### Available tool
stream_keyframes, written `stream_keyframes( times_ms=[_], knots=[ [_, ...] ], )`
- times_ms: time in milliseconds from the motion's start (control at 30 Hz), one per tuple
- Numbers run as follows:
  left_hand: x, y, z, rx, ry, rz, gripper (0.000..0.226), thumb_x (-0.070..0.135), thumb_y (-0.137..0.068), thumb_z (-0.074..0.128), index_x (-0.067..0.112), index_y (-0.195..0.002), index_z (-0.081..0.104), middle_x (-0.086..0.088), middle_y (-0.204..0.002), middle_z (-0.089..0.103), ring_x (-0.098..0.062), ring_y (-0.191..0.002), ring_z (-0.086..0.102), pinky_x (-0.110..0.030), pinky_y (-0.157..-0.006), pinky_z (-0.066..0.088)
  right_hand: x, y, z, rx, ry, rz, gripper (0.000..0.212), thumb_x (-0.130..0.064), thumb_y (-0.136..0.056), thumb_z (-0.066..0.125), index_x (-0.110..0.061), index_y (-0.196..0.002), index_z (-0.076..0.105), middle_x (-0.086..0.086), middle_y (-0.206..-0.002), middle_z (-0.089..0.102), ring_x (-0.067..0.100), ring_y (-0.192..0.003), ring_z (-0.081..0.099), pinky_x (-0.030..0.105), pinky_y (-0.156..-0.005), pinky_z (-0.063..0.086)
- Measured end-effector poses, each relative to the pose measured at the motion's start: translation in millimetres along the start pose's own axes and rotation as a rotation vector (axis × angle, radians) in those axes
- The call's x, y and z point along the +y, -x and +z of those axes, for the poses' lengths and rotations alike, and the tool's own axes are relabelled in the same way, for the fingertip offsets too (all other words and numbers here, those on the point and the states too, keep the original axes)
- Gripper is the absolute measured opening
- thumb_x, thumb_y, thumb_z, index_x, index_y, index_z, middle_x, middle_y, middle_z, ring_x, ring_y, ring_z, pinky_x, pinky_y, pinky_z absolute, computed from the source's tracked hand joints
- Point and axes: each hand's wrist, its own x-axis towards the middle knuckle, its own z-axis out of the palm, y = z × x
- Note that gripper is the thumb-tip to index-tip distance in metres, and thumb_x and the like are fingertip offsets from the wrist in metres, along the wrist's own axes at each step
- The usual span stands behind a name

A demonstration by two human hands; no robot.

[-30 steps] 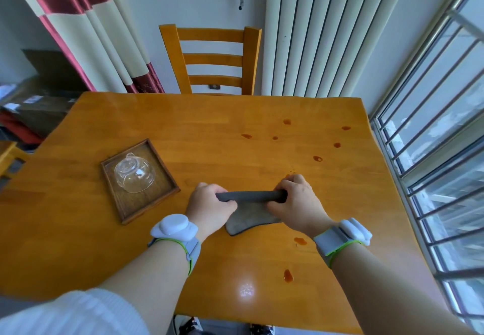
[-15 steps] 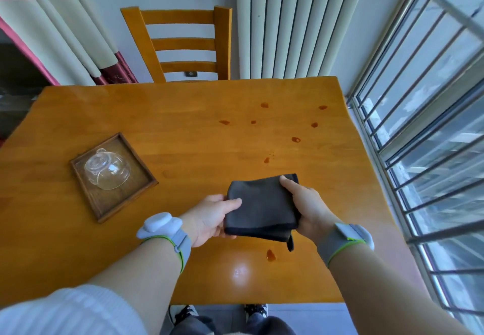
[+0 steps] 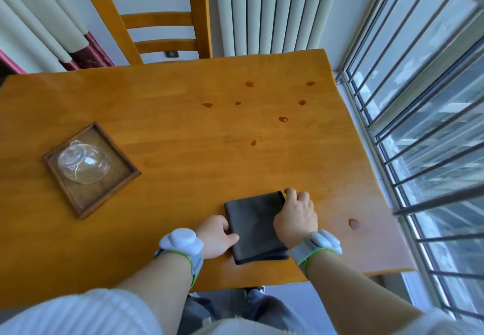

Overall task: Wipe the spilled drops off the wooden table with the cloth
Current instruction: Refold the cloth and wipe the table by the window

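On the left of the wooden table sits a small wooden tray w/ one clear glass cup lying upside down inside it, nothing else in the tray. It's well apart from the spill, prob. parked there so the wiping path stays free.

Moving right, near the front edge, the left hand rests at the left side of the cloth, thumb laid on its edge, fingers hidden below or behind, so I can't tell if it really pinches or just steadies. The dark cloth lies folded into a neat pad flat on the wood, a shape that gives a firm wiping face.

The right hand is pressed palm-down on the cloth's right side, fingers curled over the far corner, holding it ready to push.

Further right and beyond: drops scattered across the far-right part of the table, plus one drop near the right edge, just beside the right hand. None look wiped yet; wiping seems about to start.
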Motion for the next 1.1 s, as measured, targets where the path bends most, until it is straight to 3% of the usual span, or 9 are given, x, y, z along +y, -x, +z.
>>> stream_keyframes(
  times_ms=[133,200,267,333,433,567,667,833,1100],
  knots=[
    [-9,-8,-15,0.146,-0.145,0.024,0.067,0.036,-0.088,0.066,0.026,-0.147,0.035,-0.001,-0.145,0.041,-0.024,-0.131,0.043,-0.031,-0.099,0.041,-22,12,18,0.171,0.018,-0.115,0.032,-0.023,-0.088,0.053,-0.017,-0.12,0.052,0.008,-0.12,0.051,0.031,-0.109,0.049,0.039,-0.088,0.039],
    [-14,-13,-20,0.124,-0.243,0.023,0.087,0.038,-0.085,0.068,0.031,-0.155,0.017,-0.001,-0.159,0.021,-0.029,-0.143,0.027,-0.037,-0.109,0.037,-34,19,35,0.179,0.014,-0.167,0.044,-0.033,-0.089,0.058,-0.014,-0.128,0.053,0.015,-0.134,0.05,0.036,-0.123,0.046,0.044,-0.098,0.038],
    [-19,-17,-21,0.069,-0.32,-0.003,0.102,0.04,-0.083,0.071,0.035,-0.157,0.001,0.002,-0.165,0.0,-0.03,-0.15,0.01,-0.042,-0.114,0.031,-42,24,56,0.041,0.041,-0.194,0.066,-0.046,-0.096,0.047,-0.013,-0.152,0.03,0.021,-0.159,0.022,0.038,-0.148,0.016,0.051,-0.116,0.019],
    [-23,-25,-20,0.014,-0.384,-0.01,0.113,0.038,-0.081,0.074,0.036,-0.156,-0.01,0.002,-0.164,-0.013,-0.029,-0.152,-0.003,-0.044,-0.116,0.03,-38,25,75,-0.056,0.099,-0.225,0.075,-0.051,-0.101,0.031,-0.015,-0.158,0.001,0.018,-0.164,-0.009,0.037,-0.151,-0.01,0.055,-0.12,-0.003],
    [-22,-29,-20,-0.065,-0.443,-0.003,0.12,0.032,-0.079,0.077,0.038,-0.153,-0.017,0.0,-0.162,-0.023,-0.03,-0.151,-0.012,-0.05,-0.116,0.027,-12,23,78,-0.051,0.204,-0.423,0.073,-0.051,-0.101,0.022,-0.015,-0.157,-0.008,0.015,-0.161,-0.021,0.036,-0.149,-0.018,0.053,-0.117,-0.016],
    [-19,-35,-16,-0.124,-0.544,-0.004,0.123,0.03,-0.079,0.078,0.035,-0.153,-0.02,-0.001,-0.159,-0.032,-0.034,-0.149,-0.017,-0.061,-0.115,0.021,16,9,63,-0.053,0.29,-0.668,0.07,-0.045,-0.098,0.031,-0.016,-0.159,0.013,0.012,-0.165,-0.009,0.03,-0.151,-0.016,0.049,-0.119,-0.017],
    [-16,-37,-5,-0.138,-0.575,-0.01,0.121,0.025,-0.081,0.075,0.028,-0.153,-0.022,-0.003,-0.158,-0.033,-0.035,-0.149,-0.015,-0.048,-0.116,0.028,-11,27,66,0.056,0.125,-0.48,0.07,-0.038,-0.094,0.035,-0.011,-0.157,0.022,0.014,-0.165,0.002,0.031,-0.152,-0.007,0.049,-0.121,-0.008],
    [-17,-37,6,-0.126,-0.642,-0.029,0.119,0.029,-0.085,0.074,0.015,-0.153,-0.022,-0.006,-0.157,-0.036,-0.038,-0.149,-0.015,-0.043,-0.118,0.026,-30,41,85,0.074,-0.025,-0.112,0.078,-0.051,-0.1,0.034,-0.002,-0.155,0.009,0.019,-0.162,-0.003,0.034,-0.151,-0.004,0.045,-0.123,-0.004],
    [-17,-38,3,-0.16,-0.631,-0.015,0.124,0.03,-0.083,0.078,0.014,-0.153,-0.024,-0.007,-0.155,-0.039,-0.038,-0.148,-0.018,-0.05,-0.114,0.033,52,-1,51,0.045,0.25,-0.49,0.077,-0.055,-0.099,0.025,-0.009,-0.158,0.009,0.01,-0.164,-0.005,0.024,-0.152,-0.009,0.04,-0.123,-0.005]
  ],
)
